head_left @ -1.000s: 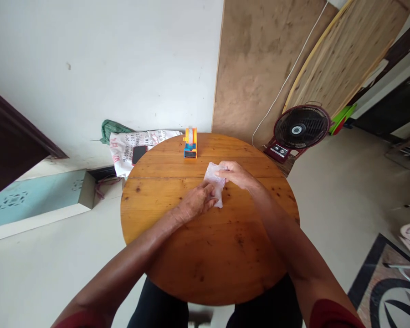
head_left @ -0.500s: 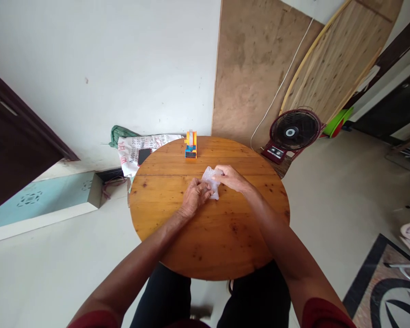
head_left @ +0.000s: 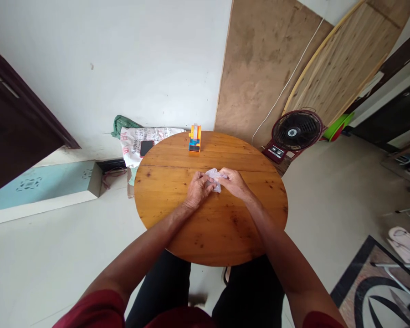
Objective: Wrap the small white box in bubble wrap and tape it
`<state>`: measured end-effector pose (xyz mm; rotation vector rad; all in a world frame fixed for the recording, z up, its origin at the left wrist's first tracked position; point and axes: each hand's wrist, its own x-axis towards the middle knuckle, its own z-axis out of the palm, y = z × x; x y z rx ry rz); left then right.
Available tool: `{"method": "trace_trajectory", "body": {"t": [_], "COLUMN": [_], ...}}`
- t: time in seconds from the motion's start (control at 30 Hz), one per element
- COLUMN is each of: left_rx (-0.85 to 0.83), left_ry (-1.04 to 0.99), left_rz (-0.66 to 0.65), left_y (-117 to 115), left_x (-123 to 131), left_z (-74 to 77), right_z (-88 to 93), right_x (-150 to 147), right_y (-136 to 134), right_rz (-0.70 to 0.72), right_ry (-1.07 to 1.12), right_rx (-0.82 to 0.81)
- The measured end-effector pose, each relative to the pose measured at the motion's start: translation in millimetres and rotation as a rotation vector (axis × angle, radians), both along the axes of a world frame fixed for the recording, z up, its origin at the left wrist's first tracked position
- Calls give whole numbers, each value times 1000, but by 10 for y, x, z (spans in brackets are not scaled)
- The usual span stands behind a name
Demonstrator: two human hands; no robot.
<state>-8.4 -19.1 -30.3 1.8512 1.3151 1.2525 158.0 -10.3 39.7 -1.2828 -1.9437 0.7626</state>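
A small piece of crumpled, whitish translucent plastic wrap is between my two hands, above the middle of the round wooden table. My left hand is closed on its left side, thumb and fingers pinching it. On its upper right edge, my right hand pinches it between thumb and curled fingers. Whether something lies inside the wrap is hidden by folds and fingers. Beyond the hands, near the table's far edge, stands an orange and blue tape dispenser with a roll of clear tape.
A dark red fan stands beyond the table's right side, its white cable running up the board. Behind the far left edge lie a printed white sack and a dark phone-like object. A folding stand is at lower right.
My right hand has turned and moved lower over the wrap, and the wrap looks more bunched up. The head view has shifted slightly.
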Motion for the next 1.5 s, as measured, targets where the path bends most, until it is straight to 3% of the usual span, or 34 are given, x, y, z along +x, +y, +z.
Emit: {"method": "trace_trajectory", "body": {"t": [0.53,0.73,0.97,1.3,1.5], "left_rx": [-19,208,233,267,333], "left_ry": [54,212,441,562,568], "left_rz": [105,30,-3,-13,-173], "left_y": [26,27,19,-44,-117], "left_x": [-10,-78,-104,-137,-281], "left_z": [-16,-10,56,135,281], "right_z": [-308,-355,-350,-446,-458], "right_x": [-101,-65,-21,44,49], "right_y": [-288,-281,-243,-410,-470], "right_rz": [-88,-29,6,45,71], "right_ry": [-164,-136,-191,-264,-320], "right_rx": [261,294,496,537,548]}}
